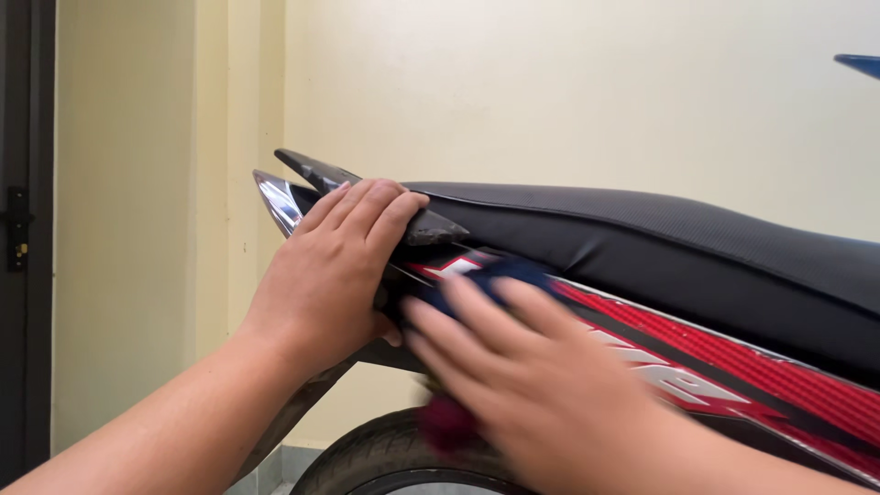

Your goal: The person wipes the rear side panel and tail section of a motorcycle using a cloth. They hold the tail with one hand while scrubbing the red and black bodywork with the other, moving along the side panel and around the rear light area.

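Observation:
A motorbike's rear stands before me, with a black seat (660, 243) and a red, black and white side panel (733, 367). My left hand (335, 270) is wrapped over the dark rear grab rail (312, 170), fingers curled on top. My right hand (532, 376) is blurred with motion and lies flat on the side panel, pressing a dark blue cloth (495, 275) against it. A dark red bit of cloth (445, 422) shows under the palm. The tail light (275, 197) sits just left of my left hand.
The black rear tyre (385, 454) curves below my hands. A pale yellow wall (568, 92) stands close behind the bike. A dark door frame (23, 238) runs down the far left. A blue tip (862, 64) pokes in at the top right.

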